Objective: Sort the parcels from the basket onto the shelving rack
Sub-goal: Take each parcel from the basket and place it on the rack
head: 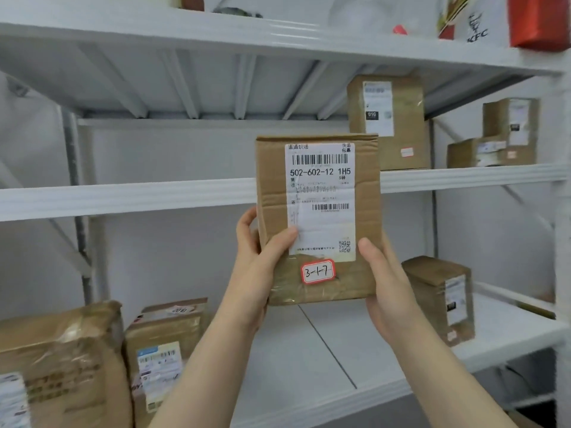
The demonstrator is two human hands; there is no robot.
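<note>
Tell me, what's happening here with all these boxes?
A person is sorting parcels onto a white shelving rack. Both hands hold one cardboard parcel upright in front of the shelves, the left hand and right hand gripping its lower sides. Its shipping label faces the camera, and a small red-edged sticker reads 3-1-7. It has not been set down yet. Other parcels already sit on the middle and lower shelves.

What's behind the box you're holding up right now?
Behind the held box, the middle shelf's white front edge crosses, and a taller parcel stands up-right on that shelf. The box hides that parcel's lower left part and the fingers behind it.
</note>
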